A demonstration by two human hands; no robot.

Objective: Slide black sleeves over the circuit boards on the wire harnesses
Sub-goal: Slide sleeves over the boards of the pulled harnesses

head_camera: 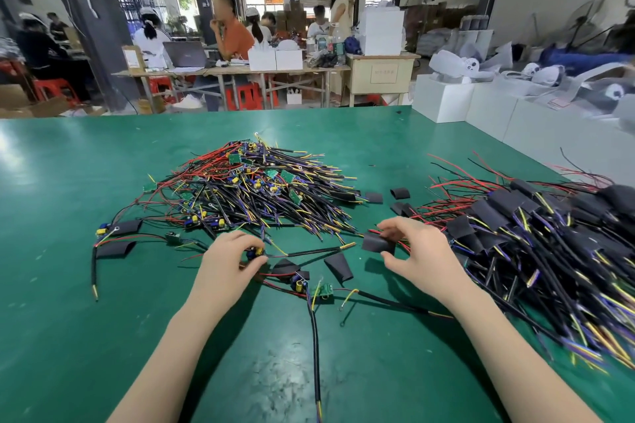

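Green desk (103, 336) | left hand (226, 264), grip pinching a bare circuit board (256, 252) | right hand (417, 256), grip pinching a black sleeve (376, 244) | unsleeved harness pile (254, 189) beyond, sleeved pile (536, 233) at right

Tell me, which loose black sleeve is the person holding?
The flat black sleeve pinched in the right hand, in front of the sleeved harness pile. The other loose sleeves lie untouched on the green table.
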